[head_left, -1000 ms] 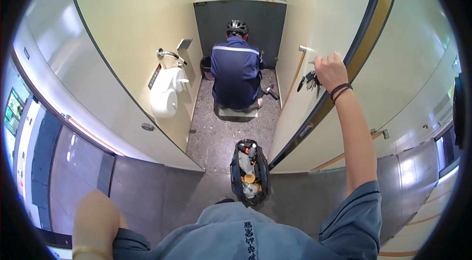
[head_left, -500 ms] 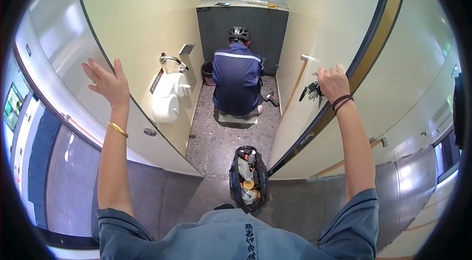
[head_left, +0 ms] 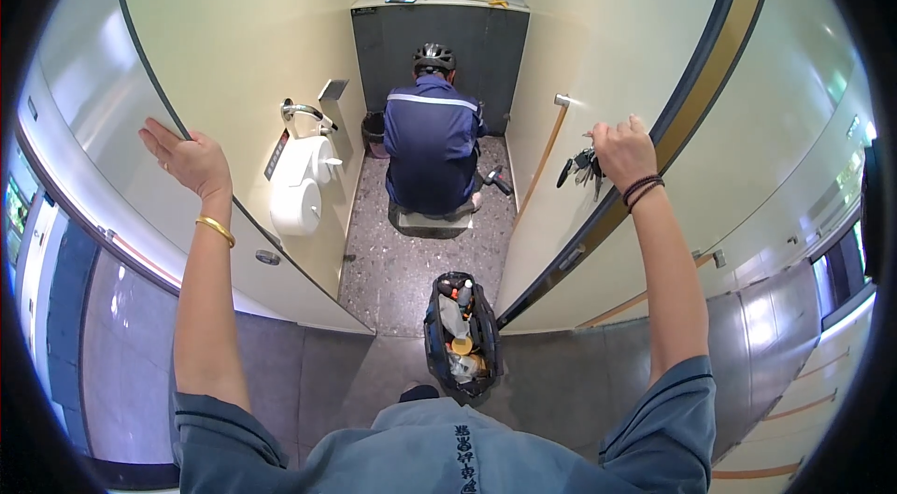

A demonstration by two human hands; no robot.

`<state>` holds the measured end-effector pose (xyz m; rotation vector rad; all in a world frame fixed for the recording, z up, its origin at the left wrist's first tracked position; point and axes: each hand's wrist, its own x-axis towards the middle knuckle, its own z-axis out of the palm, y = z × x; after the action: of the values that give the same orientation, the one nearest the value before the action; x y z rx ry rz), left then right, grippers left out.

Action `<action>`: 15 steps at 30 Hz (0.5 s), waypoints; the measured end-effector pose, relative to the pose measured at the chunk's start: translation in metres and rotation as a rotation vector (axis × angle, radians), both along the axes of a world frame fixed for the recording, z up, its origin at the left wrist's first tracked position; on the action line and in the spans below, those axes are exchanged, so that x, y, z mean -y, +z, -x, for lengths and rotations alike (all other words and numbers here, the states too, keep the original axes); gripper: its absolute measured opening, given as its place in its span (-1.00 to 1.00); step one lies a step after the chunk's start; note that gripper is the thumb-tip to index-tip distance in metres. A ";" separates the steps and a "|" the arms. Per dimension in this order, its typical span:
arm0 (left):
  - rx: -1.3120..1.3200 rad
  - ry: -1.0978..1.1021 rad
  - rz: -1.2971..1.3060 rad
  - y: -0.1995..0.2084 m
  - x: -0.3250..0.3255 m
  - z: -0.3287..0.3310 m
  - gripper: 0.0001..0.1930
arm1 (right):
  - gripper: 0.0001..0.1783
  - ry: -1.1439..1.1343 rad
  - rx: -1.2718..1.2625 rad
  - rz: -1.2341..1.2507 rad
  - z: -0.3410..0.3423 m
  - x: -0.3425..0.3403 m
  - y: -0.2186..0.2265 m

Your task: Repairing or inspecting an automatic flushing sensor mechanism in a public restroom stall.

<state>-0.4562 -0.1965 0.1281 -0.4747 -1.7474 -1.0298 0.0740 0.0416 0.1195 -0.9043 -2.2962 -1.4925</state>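
My left hand (head_left: 190, 157) is raised with its fingers spread and its palm against the top edge of the cream stall partition (head_left: 234, 73); it wears a gold bangle. My right hand (head_left: 624, 151) is a closed fist held against the open stall door (head_left: 607, 45), near the door's dark edge. A bunch of dark keys (head_left: 579, 167) sticks out from the left of the fist. Inside the stall, a person in a blue uniform and black helmet (head_left: 432, 148) crouches facing away.
An open black tool bag (head_left: 461, 337) full of tools stands on the floor at the stall's threshold, just in front of me. A large white paper dispenser (head_left: 299, 195) and a grab bar (head_left: 304, 111) hang on the left wall. A power tool (head_left: 497, 180) lies beside the crouching person.
My left arm has come up from the lower edge, and its open hand now rests on the partition. My right hand stays at the door with the keys, slightly lower.
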 end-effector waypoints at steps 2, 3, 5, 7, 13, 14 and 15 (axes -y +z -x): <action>-0.004 0.004 -0.004 -0.001 0.001 0.001 -0.28 | -0.66 -0.050 0.008 0.042 0.001 0.001 0.000; 0.000 0.005 0.000 -0.003 0.001 0.002 -0.28 | -0.66 -0.049 0.011 0.045 0.000 0.003 0.000; -0.022 0.040 0.028 0.000 0.006 0.010 -0.27 | -0.64 -0.009 -0.040 0.049 0.007 0.005 0.004; -0.035 0.006 -0.002 -0.002 0.006 0.013 -0.26 | -0.63 0.009 -0.048 0.046 0.006 0.005 0.001; -0.009 -0.037 -0.039 -0.003 -0.002 0.003 -0.24 | -0.67 -0.008 -0.032 0.038 -0.002 0.005 0.000; -0.011 -0.047 -0.039 -0.002 -0.003 -0.001 -0.24 | -0.67 -0.047 -0.020 0.056 -0.002 0.006 0.001; -0.013 -0.059 -0.040 0.000 -0.003 -0.001 -0.23 | -0.67 -0.088 -0.009 0.072 -0.002 0.006 0.003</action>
<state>-0.4548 -0.1936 0.1278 -0.5099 -1.7072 -1.0990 0.0756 0.0357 0.1223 -1.0415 -2.3461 -1.4444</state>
